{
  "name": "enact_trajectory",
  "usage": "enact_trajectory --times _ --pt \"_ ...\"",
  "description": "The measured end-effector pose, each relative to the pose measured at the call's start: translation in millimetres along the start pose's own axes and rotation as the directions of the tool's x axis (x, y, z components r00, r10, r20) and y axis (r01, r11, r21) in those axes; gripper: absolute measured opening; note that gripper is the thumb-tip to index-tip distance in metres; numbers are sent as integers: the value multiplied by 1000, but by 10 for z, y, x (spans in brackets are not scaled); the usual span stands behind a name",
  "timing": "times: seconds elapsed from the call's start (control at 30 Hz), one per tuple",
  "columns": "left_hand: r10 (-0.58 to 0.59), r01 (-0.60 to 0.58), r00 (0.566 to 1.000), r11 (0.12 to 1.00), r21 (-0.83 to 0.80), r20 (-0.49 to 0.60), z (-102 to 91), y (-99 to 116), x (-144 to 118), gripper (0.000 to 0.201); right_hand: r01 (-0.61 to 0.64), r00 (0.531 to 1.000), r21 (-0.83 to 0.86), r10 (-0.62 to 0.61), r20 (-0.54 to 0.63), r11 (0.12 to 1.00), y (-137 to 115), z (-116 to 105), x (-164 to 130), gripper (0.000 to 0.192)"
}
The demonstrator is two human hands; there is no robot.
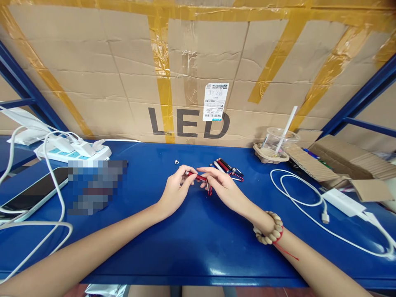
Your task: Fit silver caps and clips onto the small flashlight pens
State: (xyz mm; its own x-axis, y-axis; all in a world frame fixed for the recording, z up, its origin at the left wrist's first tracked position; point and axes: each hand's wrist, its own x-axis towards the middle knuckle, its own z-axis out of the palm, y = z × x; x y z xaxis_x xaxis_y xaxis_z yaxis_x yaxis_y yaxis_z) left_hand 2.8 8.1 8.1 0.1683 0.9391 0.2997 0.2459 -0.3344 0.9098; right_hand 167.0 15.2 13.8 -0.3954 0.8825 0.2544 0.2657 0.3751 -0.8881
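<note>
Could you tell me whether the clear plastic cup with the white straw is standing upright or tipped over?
Upright: the clear plastic cup sits in a brown pulp holder, its white straw leaning out the top.

Both forearms reach in from the lower corners and meet at the middle. The left hand (pixel 177 186) and right hand (pixel 222 186) face each other, fingertips pinched close together, wrists low over the surface (pixel 192 247). A bead bracelet (pixel 269 229) circles the right wrist.
</note>
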Motion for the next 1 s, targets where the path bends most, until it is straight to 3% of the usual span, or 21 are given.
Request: enact_trajectory --times 0.1,0.2,0.3,0.4,0.57,0.67,0.87,1.0 --pt "-37 37 999 997 -60 -3 -6 -11 12 17 14 999 -34 -15 -31 999 31 -18 10 33" --pt "-47 59 995 989 -138 90 0 -25 14 16 15 999 -66 -17 -28 998 39 -25 8 32" --pt "-26 66 979 979 -194 203 9 -39 4 17 22 997 -103 -15 74 994 32 -2 -10 38" --pt "-19 69 973 974 -214 228 11 -55 -3 22 36 988 -133 -16 151 991 19 30 -31 36" --pt "-19 57 975 985 -164 223 -3 -53 5 20 94 976 -147 -62 208 985 4 40 -26 35" --pt "0 22 977 994 -103 213 -14 -25 3 21 68 973 -154 -32 227 986 23 23 -6 39" --pt "-27 22 996 997 68 80 -21 6 -7 23 -13 999 -217 24 49 976 43 -26 8 34" --pt "-57 57 998 998 22 -7 -20 -78 32 31 14 1000 -244 -12 9 970 23 -35 2 27"
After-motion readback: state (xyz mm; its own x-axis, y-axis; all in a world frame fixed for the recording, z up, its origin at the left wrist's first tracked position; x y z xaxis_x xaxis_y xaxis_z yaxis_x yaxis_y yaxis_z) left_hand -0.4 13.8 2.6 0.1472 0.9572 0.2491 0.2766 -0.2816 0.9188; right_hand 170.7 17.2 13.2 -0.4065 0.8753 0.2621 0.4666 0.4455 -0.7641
